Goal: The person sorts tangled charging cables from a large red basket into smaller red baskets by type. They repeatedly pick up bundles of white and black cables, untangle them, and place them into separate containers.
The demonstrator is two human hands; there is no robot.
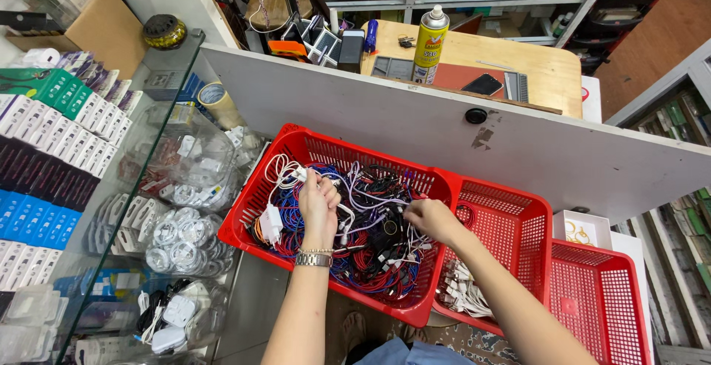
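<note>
Centre of the frame: a big red basket (415, 180) full of tangled cables (370, 246), blue, red, black, purple and white all mixed. Both hands inside this heap.

Left hand (318, 202), with a metal watch (313, 259) on the wrist, a little left of centre: grip closed around a white cable (285, 169) near its plug, fingers curled and lifted slightly above the pile. Right hand (429, 219), just right of centre: grip closed as a pinch on a thin pale cable (378, 203) that runs across toward the left hand. Impossible to tell whether both hold the same cable.

Probably light, soft and very flexible, each cable alone; as a knot, rather stubborn, with loops catching on each other. Smooth plastic skin, so a bit slippery when pulled. Connectors seem the only stiff parts, and the joint behind them looks the weakest place. Best hold, by this judgement: on the plug body or just behind it, then following the cord along its length, not a hard pull in the middle of a loop.

To the right, a second red basket (518, 217) touching the first, with white chargers (463, 295) at its bottom, and a third red basket (600, 291) at the lower right. At the left, a glass showcase (159, 84) with packed boxes. At the top, a wooden counter (548, 65) carrying a yellow spray can (429, 45).
</note>
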